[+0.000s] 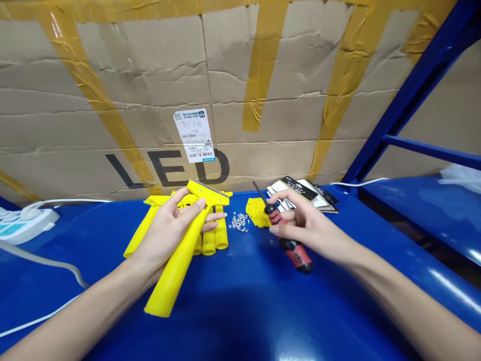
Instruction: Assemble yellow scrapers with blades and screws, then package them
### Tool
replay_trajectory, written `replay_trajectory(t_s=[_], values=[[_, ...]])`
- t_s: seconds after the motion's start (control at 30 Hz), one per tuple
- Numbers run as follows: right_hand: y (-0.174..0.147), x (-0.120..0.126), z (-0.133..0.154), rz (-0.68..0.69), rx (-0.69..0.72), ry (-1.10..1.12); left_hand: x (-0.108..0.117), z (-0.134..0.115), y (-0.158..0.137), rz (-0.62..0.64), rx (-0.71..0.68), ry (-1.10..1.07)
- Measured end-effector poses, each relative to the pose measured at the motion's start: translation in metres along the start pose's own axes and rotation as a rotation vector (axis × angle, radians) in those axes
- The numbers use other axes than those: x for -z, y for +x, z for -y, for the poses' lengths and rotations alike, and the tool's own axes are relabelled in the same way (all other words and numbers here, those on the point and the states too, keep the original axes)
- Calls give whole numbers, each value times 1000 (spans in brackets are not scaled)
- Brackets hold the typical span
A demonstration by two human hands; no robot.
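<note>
My left hand is closed around a yellow scraper, whose tapered handle slants down toward me. A thin metal blade edge and two screws show at its head. In my right hand is a red and black screwdriver, its shaft pointing up and to the left, apart from the scraper. Behind my left hand lie several more yellow scrapers, partly hidden. Small loose screws are scattered between my hands. Beside them sits a row of yellow plastic pieces, just left of the screwdriver.
A large taped cardboard box stands behind the blue surface. Printed cards are piled at the back right near a blue metal frame. A white power strip and cables lie at the left.
</note>
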State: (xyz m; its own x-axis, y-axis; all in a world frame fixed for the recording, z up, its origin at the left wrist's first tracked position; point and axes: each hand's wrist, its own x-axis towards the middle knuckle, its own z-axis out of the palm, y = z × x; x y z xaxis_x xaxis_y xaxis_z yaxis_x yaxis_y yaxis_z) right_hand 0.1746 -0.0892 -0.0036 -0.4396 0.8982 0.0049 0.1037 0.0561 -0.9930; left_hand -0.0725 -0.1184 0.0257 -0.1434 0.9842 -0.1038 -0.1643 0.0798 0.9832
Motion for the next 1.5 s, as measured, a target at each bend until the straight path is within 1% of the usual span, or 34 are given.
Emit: replay_trajectory(t_s=[0.03,0.1,0.17,0.33,0.4,0.53,0.67,0.73,0.77,0.8,0.83,0.87,0.93,0.97,1.0,1.03,1.07,1.13,1.23,1.3,1.33,1.43,1.5], values=[[-1,-7,-1,-4,20,-83,0,-1,0,-2,-10,0],[-3,-19,-4,-36,45,-318,-1,-3,0,-8,-28,2],[-5,-28,-7,-30,52,-492,-1,-4,-1,-6,-37,8],[-2,-33,-11,-57,154,-817,1,-4,-1,13,-9,1],[1,-34,-12,-59,163,-890,2,-3,-1,25,2,1],[7,-38,-13,-59,138,-971,2,-2,-3,51,-9,5],[7,-41,-11,-19,142,-979,1,-1,-5,64,6,31],[5,-38,-8,4,148,-967,0,1,-6,55,17,57],[4,-35,-6,-7,149,-966,-1,2,-6,59,18,72],[4,-31,-5,-43,155,-974,-2,3,-5,74,14,89],[4,-25,-4,-107,166,-990,-4,4,-5,100,3,111],[4,-18,-4,-205,188,-1018,-6,5,-4,133,-14,138],[6,0,-6,-453,240,-1099,-14,7,-2,197,-66,191],[7,10,-8,-601,262,-1150,-19,8,-1,226,-92,215],[8,20,-10,-703,261,-1208,-24,8,1,253,-110,238],[8,29,-12,-759,241,-1272,-30,9,3,283,-120,259],[9,38,-15,-770,217,-1319,-36,10,5,314,-125,279],[9,49,-19,-736,169,-1363,-47,12,10,369,-125,309],[11,54,-23,-670,175,-1334,-59,17,14,394,-131,308],[12,53,-23,-674,208,-1221,-63,20,15,390,-137,297],[12,52,-22,-688,210,-1116,-63,19,15,382,-140,293],[13,50,-17,-701,195,-690,-60,13,14,316,-144,291],[12,47,-12,-684,235,-419,-53,6,12,256,-158,274]])
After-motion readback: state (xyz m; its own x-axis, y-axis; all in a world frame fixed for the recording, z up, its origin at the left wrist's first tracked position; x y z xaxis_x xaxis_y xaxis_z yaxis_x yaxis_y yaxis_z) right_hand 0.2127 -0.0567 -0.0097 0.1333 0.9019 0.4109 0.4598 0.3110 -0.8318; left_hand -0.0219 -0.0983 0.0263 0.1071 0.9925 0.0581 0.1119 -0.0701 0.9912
